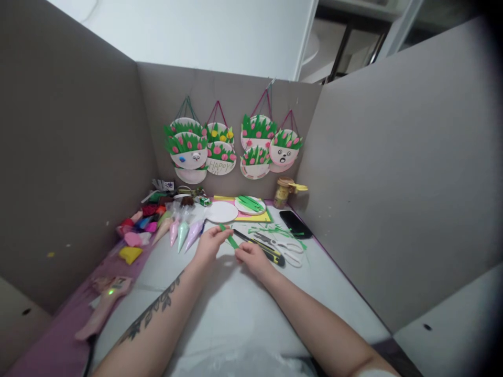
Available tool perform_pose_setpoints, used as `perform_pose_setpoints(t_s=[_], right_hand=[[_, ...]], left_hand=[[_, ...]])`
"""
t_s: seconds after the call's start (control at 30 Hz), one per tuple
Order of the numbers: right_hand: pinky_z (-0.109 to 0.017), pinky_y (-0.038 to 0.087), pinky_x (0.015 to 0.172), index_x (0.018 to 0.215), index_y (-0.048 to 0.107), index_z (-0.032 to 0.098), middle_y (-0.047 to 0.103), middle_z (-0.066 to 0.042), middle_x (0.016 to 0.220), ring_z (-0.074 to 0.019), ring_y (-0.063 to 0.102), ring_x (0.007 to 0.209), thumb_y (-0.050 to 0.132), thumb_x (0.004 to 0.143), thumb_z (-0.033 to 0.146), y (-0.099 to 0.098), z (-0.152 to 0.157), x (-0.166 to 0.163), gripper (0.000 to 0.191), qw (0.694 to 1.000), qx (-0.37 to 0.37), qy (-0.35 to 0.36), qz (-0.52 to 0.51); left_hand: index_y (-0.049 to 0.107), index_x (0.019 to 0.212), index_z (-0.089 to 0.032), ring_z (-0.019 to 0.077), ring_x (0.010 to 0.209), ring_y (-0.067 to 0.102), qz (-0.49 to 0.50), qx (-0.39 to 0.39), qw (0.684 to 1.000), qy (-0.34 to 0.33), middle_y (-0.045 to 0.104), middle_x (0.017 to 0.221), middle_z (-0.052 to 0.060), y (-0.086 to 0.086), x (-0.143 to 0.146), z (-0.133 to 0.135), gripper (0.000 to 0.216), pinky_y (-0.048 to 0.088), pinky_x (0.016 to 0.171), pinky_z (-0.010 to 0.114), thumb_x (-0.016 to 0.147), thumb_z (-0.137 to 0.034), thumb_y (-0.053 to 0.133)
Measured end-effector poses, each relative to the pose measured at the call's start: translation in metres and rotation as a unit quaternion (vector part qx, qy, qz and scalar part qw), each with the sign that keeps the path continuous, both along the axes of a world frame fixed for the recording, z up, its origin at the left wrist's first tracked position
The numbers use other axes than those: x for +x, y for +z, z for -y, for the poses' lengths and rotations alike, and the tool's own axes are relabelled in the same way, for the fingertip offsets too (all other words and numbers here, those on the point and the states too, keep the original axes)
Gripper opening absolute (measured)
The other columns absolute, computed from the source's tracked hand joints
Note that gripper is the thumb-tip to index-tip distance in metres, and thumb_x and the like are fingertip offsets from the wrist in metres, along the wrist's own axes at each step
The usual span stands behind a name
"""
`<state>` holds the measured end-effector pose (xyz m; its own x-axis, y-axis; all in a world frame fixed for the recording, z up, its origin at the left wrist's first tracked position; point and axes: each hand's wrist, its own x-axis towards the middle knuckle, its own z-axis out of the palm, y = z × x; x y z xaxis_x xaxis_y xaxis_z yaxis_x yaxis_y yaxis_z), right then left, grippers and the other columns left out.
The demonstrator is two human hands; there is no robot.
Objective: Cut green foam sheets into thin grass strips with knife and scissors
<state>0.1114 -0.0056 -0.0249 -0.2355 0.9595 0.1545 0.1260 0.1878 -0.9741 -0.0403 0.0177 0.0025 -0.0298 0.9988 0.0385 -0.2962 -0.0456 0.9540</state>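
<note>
A narrow green paper strip (232, 241) runs slantwise between my two hands, above the white table cover. My left hand (212, 242) pinches it near its upper end. At the lower end, my right hand (250, 256) has its fingers closed on the same strip. Just beyond my right hand lie a black and yellow utility knife (275, 255) and white-handled scissors (288, 245). Green paper scraps (271, 229) are scattered by the scissors. Farther back, a paper plate (250, 204) bears several green strips, next to a bare white plate (222, 212).
Filled piping bags (183, 230) and coloured clay lumps (133, 239) lie at left. A pink glue gun (106, 309) with a lit green light rests front left. At back right are a black phone (295, 224) and a jar (283, 192). Decorated plates (256, 133) hang on the grey partition.
</note>
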Motion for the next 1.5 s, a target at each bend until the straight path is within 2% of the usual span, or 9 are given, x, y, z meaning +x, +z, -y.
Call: perform_pose_setpoints(t_s=[0.2, 0.3, 0.43, 0.73, 0.9, 1.0, 1.1, 1.3, 1.5], right_hand=[[-0.023, 0.035, 0.055, 0.054, 0.053, 0.018, 0.054, 0.002, 0.052, -0.0106, 0.046, 0.052, 0.057, 0.071, 0.032, 0.002, 0.002, 0.000, 0.022, 1.000, -0.027, -0.008, 0.015], [-0.024, 0.037, 0.057, 0.057, 0.056, 0.017, 0.055, 0.002, 0.054, -0.0112, 0.048, 0.055, 0.056, 0.073, 0.033, 0.002, 0.000, 0.001, 0.022, 1.000, 0.000, -0.024, 0.015], [-0.023, 0.032, 0.055, 0.054, 0.051, 0.018, 0.047, 0.005, 0.051, -0.0101, 0.042, 0.054, 0.053, 0.074, 0.029, 0.002, -0.002, 0.002, 0.023, 0.996, 0.052, -0.027, 0.064], [-0.023, 0.035, 0.055, 0.059, 0.055, 0.018, 0.049, 0.003, 0.054, -0.0121, 0.045, 0.056, 0.048, 0.072, 0.025, -0.003, -0.005, 0.005, 0.016, 0.993, 0.061, -0.063, 0.076], [-0.024, 0.041, 0.059, 0.084, 0.059, 0.019, 0.058, -0.002, 0.083, -0.0147, 0.052, 0.070, 0.060, 0.071, 0.035, -0.009, -0.011, 0.001, 0.020, 0.983, 0.119, -0.137, 0.018], [-0.024, 0.040, 0.060, 0.067, 0.055, 0.020, 0.053, -0.001, 0.074, -0.0158, 0.051, 0.072, 0.059, 0.073, 0.032, -0.006, -0.012, 0.001, 0.014, 0.979, 0.151, -0.123, 0.053], [-0.026, 0.039, 0.063, 0.058, 0.050, 0.020, 0.049, 0.001, 0.065, -0.0152, 0.049, 0.068, 0.057, 0.074, 0.030, -0.001, -0.012, 0.005, 0.021, 0.976, 0.162, -0.124, 0.076], [-0.025, 0.039, 0.059, 0.063, 0.060, 0.018, 0.054, 0.001, 0.061, -0.0141, 0.049, 0.062, 0.059, 0.070, 0.034, -0.005, -0.027, 0.027, 0.018, 0.986, 0.070, -0.131, 0.075], [-0.023, 0.034, 0.047, 0.076, 0.064, 0.014, 0.051, 0.003, 0.053, -0.0104, 0.042, 0.047, 0.061, 0.066, 0.035, 0.008, -0.101, 0.056, 0.024, 0.963, -0.026, -0.268, 0.026]], left_hand=[[0.066, 0.104, -0.017, 0.0174, 0.093, 0.064, 0.066, -0.034, 0.991, 0.116, 0.070, 0.102, 0.008, 0.014, -0.029, -0.012, 0.056, 0.041, 0.078, 0.026, 0.056, -0.040, 0.081], [0.063, 0.114, -0.022, 0.0201, 0.101, 0.061, 0.006, -0.026, 0.998, 0.065, 0.068, 0.113, 0.009, 0.011, -0.020, -0.006, 0.059, 0.040, 0.077, 0.027, 0.062, -0.045, 0.077], [0.071, 0.091, -0.014, 0.0204, 0.083, 0.062, -0.069, -0.026, 0.996, -0.047, 0.072, 0.086, 0.008, -0.003, 0.004, 0.004, 0.048, 0.042, 0.074, 0.029, 0.052, -0.040, 0.083], [0.070, 0.090, -0.014, 0.0126, 0.070, 0.055, -0.023, -0.009, 0.993, 0.116, 0.067, 0.077, 0.002, 0.006, -0.021, -0.010, 0.049, 0.038, 0.064, 0.023, 0.051, -0.042, 0.082], [0.069, 0.083, -0.013, 0.0140, 0.071, 0.057, 0.007, -0.028, 0.998, 0.058, 0.067, 0.074, 0.002, -0.003, -0.003, -0.003, 0.048, 0.041, 0.069, 0.025, 0.047, -0.039, 0.085], [0.069, 0.084, -0.012, 0.0163, 0.075, 0.060, 0.032, -0.029, 0.999, 0.025, 0.070, 0.077, 0.005, -0.010, 0.009, 0.000, 0.047, 0.043, 0.074, 0.028, 0.047, -0.036, 0.085], [0.068, 0.085, -0.013, 0.0150, 0.074, 0.061, 0.068, -0.008, 0.995, 0.076, 0.069, 0.075, 0.003, -0.007, 0.002, -0.004, 0.046, 0.044, 0.074, 0.027, 0.048, -0.035, 0.085], [0.064, 0.083, -0.016, 0.0130, 0.081, 0.064, 0.143, 0.009, 0.972, 0.185, 0.069, 0.081, 0.002, 0.010, -0.036, -0.020, 0.032, 0.046, 0.076, 0.024, 0.057, -0.026, 0.079], [0.063, 0.086, -0.017, 0.0132, 0.081, 0.064, 0.125, -0.020, 0.972, 0.198, 0.069, 0.085, 0.003, 0.002, -0.034, -0.022, 0.032, 0.046, 0.071, 0.023, 0.060, -0.030, 0.076]])
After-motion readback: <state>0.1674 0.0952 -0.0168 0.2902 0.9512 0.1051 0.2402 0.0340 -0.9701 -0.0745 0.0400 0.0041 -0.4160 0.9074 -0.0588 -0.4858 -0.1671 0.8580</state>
